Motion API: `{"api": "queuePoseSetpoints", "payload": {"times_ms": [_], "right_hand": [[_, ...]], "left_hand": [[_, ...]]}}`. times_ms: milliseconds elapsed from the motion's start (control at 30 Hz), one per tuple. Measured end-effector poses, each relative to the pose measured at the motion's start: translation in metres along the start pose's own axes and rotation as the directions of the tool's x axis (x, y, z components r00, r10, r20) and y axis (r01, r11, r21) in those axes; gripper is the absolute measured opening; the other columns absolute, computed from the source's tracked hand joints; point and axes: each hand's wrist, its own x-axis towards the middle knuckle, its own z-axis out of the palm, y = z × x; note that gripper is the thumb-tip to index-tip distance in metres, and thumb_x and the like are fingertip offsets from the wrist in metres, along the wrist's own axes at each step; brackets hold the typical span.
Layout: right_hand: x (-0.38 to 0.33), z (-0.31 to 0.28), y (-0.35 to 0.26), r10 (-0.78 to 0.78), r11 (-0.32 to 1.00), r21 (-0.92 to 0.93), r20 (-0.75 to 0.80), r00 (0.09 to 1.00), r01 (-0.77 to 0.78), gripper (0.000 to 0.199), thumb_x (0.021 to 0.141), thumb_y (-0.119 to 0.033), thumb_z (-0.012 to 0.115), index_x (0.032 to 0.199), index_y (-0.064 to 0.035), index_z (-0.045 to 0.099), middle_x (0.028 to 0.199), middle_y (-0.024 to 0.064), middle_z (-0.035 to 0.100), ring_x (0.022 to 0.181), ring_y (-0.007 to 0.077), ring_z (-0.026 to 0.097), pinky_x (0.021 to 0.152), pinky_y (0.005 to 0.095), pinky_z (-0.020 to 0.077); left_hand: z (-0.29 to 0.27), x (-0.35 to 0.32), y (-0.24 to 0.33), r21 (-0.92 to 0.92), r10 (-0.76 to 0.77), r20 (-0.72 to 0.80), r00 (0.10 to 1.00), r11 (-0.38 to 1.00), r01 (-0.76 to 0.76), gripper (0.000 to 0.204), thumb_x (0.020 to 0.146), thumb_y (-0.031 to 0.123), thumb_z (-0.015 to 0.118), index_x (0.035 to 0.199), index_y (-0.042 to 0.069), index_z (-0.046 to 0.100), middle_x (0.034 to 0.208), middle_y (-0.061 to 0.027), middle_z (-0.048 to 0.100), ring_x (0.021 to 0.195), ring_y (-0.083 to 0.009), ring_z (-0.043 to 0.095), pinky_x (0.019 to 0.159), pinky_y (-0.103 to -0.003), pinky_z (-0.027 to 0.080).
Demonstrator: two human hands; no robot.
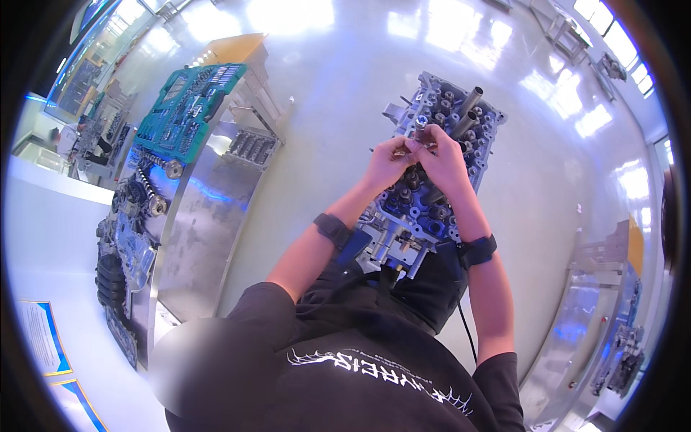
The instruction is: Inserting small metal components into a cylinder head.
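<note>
Small metal cylinder (421, 122) is grasped by pinched fingers of left hand (389, 163) and right hand (445, 160) above engine cylinder head (484, 121).

Green tool case (196, 144) on metal bench (198, 248)

A black short-sleeved shirt (324, 403) bearing a white cobwebbed print (360, 365) is worn with dark trousers (433, 302) and black forearm bands (333, 230).

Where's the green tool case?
In the head view's upper left, the tool case lies open on the steel bench, left of the engine part and your left hand.
</note>
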Motion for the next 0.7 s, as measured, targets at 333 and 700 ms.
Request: {"api": "queuePoseSetpoints", "payload": {"times_ms": [333, 700], "right_hand": [[0.001, 0.003, 0.008, -0.027, 0.964, 0.265, 0.041, 0.999, 0.016, 0.022, 0.092, -0.007, 0.056, 0.111, 0.0025, 0.062, 0.099, 0.0156, 0.069, 0.093, 0.024, 0.068, 0.083, 0.0328, 0.0508], [-0.004, -0.004, 0.002, -0.009, 0.993, 0.12, 0.004, 1.0, 0.008, 0.02, 0.088, -0.012, 0.065, 0.103, 0.0015, 0.064, 0.091, 0.0144, 0.071, 0.085, 0.0232, 0.069, 0.076, 0.0334, 0.0518]], "left_hand": [[0.003, -0.004, 0.012, 0.124, -0.054, 0.025, 0.998, 0.991, 0.051, 0.023, 0.093, 0.005, 0.061, 0.113, -0.005, 0.063, 0.096, -0.0058, 0.069, 0.091, -0.0109, 0.062, 0.083, -0.027, 0.05], [0.002, -0.003, 0.013, -0.037, -0.06, 0.119, 0.991, 0.997, 0.065, 0.026, 0.093, 0.011, 0.064, 0.115, -0.002, 0.062, 0.106, -0.0067, 0.066, 0.097, -0.0117, 0.062, 0.086, -0.028, 0.05]]}}
